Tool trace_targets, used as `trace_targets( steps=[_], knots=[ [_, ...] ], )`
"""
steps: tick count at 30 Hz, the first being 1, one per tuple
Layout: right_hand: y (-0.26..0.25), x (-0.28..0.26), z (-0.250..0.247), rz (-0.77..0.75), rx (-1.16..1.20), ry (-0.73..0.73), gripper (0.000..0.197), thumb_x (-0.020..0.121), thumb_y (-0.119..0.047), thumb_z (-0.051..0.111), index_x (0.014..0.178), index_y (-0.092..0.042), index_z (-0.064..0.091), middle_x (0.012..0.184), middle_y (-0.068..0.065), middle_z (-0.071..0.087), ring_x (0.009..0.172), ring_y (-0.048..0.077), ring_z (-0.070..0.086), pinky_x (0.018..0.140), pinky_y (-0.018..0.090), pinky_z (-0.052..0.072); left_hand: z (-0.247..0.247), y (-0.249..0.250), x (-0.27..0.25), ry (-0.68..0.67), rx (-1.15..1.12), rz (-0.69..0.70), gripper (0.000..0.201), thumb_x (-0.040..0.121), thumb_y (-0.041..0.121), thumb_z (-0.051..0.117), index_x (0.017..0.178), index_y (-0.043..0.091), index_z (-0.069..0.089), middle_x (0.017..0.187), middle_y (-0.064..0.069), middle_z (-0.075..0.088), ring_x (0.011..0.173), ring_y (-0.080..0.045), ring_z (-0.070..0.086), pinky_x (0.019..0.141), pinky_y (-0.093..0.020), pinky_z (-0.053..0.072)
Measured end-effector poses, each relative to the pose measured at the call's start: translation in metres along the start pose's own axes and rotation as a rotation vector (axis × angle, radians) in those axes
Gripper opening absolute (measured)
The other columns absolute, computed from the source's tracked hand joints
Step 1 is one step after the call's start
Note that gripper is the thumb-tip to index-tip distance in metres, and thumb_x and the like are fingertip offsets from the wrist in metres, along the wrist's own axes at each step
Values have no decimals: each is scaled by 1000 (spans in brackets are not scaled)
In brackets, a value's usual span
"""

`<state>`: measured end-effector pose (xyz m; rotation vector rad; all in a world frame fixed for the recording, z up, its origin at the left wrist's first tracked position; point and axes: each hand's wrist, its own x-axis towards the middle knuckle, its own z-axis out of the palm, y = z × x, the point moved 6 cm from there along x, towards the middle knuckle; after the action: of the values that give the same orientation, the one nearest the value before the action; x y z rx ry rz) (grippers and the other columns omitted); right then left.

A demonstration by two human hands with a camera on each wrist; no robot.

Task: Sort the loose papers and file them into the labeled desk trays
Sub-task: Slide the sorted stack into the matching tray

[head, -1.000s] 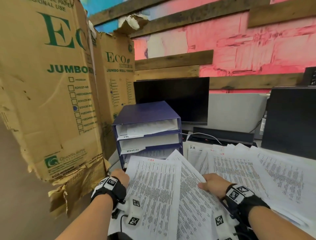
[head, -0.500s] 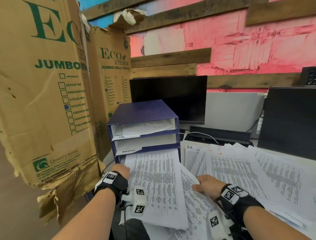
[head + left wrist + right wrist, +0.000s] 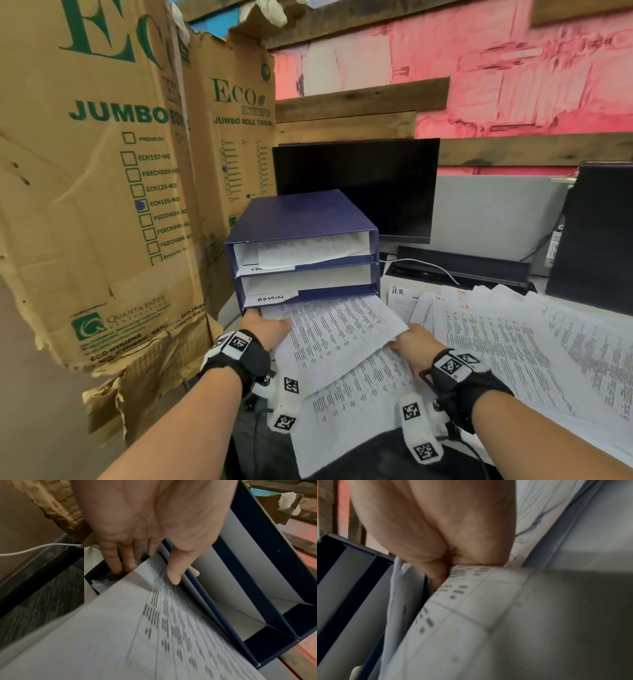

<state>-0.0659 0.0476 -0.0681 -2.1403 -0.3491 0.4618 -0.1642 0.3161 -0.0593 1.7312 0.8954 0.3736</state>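
A blue three-tier tray stack stands at the desk's back left; its middle tier carries an ADMIN label. A printed sheet lies with its far edge in the mouth of the bottom tier. My left hand pinches the sheet's left edge at that slot. In the left wrist view the thumb lies on top and the fingers underneath. At the sheet's right corner my right hand pinches it too, and the right wrist view shows that hand closed over the printed sheet.
Tall cardboard boxes crowd the left side, close to the trays. A dark monitor stands behind them and a black case at the right. Loose printed papers cover the desk, one marked HR. A white cable runs behind.
Both hands have carried the sheet forward and to the left. Its far edge has gone from over the desk pile into the tray stack's bottom slot.
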Motion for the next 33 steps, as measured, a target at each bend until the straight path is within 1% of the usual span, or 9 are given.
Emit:
trace_targets(
  steps=[3, 6, 8, 14, 17, 20, 26, 30, 33],
  knots=[
    [-7, 6, 5, 1, 158, 48, 21, 92, -13, 54, 105, 2, 63, 96, 8, 63, 84, 17, 58, 70, 24, 46, 1, -3, -4, -12, 109, 0, 75, 84, 30, 69, 145, 7, 31, 138, -12, 47, 118, -29, 52, 98, -30, 44],
    [-3, 22, 15, 25, 324, 45, 14, 85, -14, 61, 93, -4, 68, 96, 14, 70, 93, 30, 65, 92, 45, 51, 5, -2, -12, -53, 83, 2, 75, 88, 30, 65, 147, 5, 26, 142, -11, 41, 124, -26, 46, 91, -21, 36],
    [-2, 29, 17, 34, 380, 60, 7, 85, -8, 61, 82, -8, 68, 97, 18, 70, 96, 32, 64, 95, 44, 48, 8, -2, -15, -79, 76, 23, 77, 86, 26, 69, 148, 6, 26, 150, -13, 33, 132, -28, 40, 100, -25, 35],
    [-3, 24, 22, 188, 582, -38, 46, 90, -51, 52, 101, -9, 65, 98, 14, 72, 93, 33, 68, 88, 47, 53, -6, -2, 4, 85, -10, 70, 26, 77, 3, 75, 102, 4, 67, 90, -15, 65, 78, -26, 62, 77, -27, 51],
    [3, 4, 27, 244, 505, -276, 59, 89, -66, 40, 113, -16, 61, 107, 13, 70, 89, 29, 69, 67, 40, 58, -11, 0, 7, 138, -32, 78, 18, 80, 7, 72, 98, 7, 71, 93, -15, 71, 83, -29, 67, 80, -30, 54],
    [9, -2, 19, 217, 328, -258, 43, 92, -35, 59, 125, -9, 52, 105, 14, 67, 59, 20, 68, 51, 30, 54, -3, 1, 4, 128, -31, 89, 27, 82, 8, 69, 109, 2, 66, 80, -15, 67, 65, -23, 60, 61, -22, 49],
    [-15, 7, 26, 125, 518, -78, 19, 95, -7, 53, 113, -4, 56, 99, 16, 69, 61, 21, 66, 50, 29, 57, 0, -2, -3, 33, 52, 68, 66, 83, 25, 68, 140, 9, 38, 125, -16, 54, 105, -31, 60, 94, -33, 49],
    [-34, 11, 34, 113, 792, -5, 7, 95, -2, 51, 100, -6, 49, 88, 16, 62, 67, 27, 64, 51, 34, 59, -1, -10, -10, -129, 24, -45, 75, 74, 18, 80, 134, 15, 35, 91, -16, 57, 55, -23, 55, 46, -27, 47],
    [-43, 10, 38, 22, 944, -68, 16, 92, 0, 55, 106, -2, 48, 102, 21, 61, 84, 33, 66, 65, 37, 60, -3, -8, -5, -168, 12, -39, 81, 63, 3, 86, 132, 11, 44, 108, -17, 56, 54, -19, 53, 44, -26, 46]
  ],
)
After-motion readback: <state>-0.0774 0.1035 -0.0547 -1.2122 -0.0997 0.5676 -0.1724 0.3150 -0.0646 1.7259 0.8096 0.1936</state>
